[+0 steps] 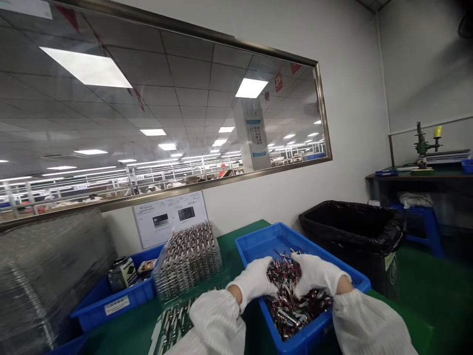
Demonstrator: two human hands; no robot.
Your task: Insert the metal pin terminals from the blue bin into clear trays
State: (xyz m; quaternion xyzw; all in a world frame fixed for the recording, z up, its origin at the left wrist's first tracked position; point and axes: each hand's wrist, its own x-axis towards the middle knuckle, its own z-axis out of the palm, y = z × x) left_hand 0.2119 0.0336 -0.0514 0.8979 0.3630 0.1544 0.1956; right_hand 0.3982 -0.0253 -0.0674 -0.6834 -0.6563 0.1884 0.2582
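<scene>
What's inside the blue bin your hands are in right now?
The blue bin holds a heap of small red and silvery metal parts. Left hand and right hand cover the pile's top; the bin's floor beneath is hidden.

Both hands, left hand (254, 282) and right hand (318, 273), wear matt white cloth gloves, with white finely striped fabric sleeves (218, 320). Between them lies a heap of small glossy metallic parts (286, 296), red and silver, in a smooth blue plastic bin (254, 244). At ten o'clock stands a stack of clear shiny plastic trays (188, 259). The counter (229, 246) is matt green. At two o'clock, a crinkled glossy black plastic bag (351, 219) lines a bin.
</scene>
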